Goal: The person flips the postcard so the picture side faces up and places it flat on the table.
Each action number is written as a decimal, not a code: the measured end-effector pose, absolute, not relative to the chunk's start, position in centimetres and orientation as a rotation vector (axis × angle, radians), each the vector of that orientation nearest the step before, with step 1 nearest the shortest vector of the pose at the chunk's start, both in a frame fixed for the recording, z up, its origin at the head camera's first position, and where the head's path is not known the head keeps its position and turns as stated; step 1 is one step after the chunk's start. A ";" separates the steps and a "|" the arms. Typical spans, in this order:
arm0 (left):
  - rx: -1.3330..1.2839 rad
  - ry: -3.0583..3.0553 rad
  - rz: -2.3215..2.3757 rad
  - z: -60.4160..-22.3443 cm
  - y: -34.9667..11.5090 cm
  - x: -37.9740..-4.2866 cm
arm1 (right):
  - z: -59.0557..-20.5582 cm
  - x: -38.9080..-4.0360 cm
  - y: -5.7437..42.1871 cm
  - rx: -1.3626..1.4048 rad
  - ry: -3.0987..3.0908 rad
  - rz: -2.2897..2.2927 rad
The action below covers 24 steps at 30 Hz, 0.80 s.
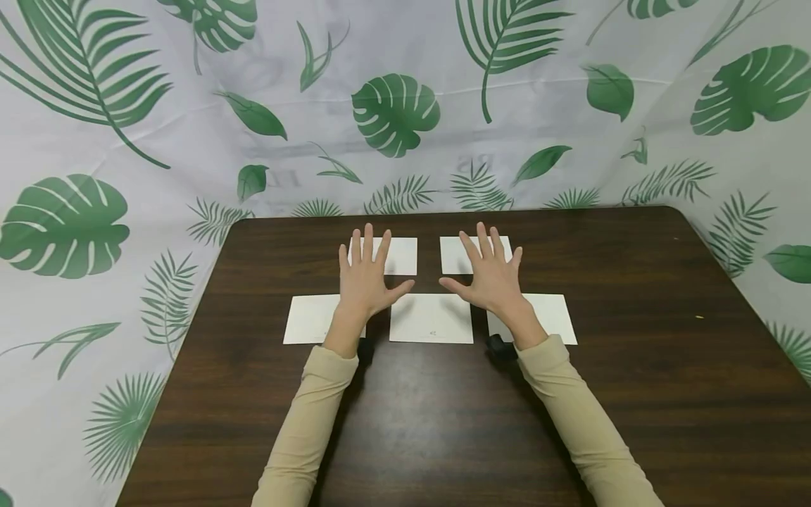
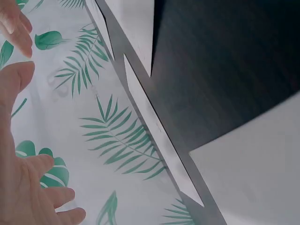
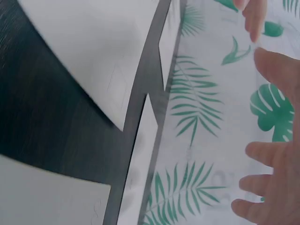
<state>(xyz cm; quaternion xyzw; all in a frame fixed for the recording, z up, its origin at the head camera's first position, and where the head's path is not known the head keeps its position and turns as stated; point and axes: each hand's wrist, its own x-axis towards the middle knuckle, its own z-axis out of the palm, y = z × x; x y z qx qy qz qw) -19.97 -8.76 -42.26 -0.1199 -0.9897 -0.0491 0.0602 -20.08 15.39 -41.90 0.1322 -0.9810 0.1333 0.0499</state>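
My left hand [image 1: 364, 282] is held out above the table with fingers spread, over the front left white card [image 1: 312, 318] and partly in front of the back left white card [image 1: 400, 256]. Opposite it, my right hand [image 1: 494, 283] spreads its fingers the same way, covering parts of the back right white card [image 1: 455, 255] and the front right white card [image 1: 550, 315]. Between the wrists lies the front middle white card [image 1: 431, 320], with a small mark near its lower edge. Both wrist views show the hands raised off the cards, holding nothing.
The cards lie flat in two rows on a dark wooden table [image 1: 431, 422]. Behind the table hangs a white cloth [image 1: 304, 141] printed with green leaves. A tiny yellowish speck [image 1: 700, 317] lies on the table's right side. Dark wrist devices sit under both wrists.
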 end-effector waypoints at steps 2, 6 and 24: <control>-0.374 -2.994 -0.199 -42.3 -9.1 -20.2 | -41.9 -20.2 15.3 0.408 -2.952 0.468; -0.391 -2.981 -0.361 -42.4 -10.0 -20.6 | -41.9 -20.6 14.9 0.429 -2.847 0.615; -0.436 -2.769 -1.118 -42.8 -15.5 -23.5 | -42.7 -24.5 12.6 0.465 -2.774 1.375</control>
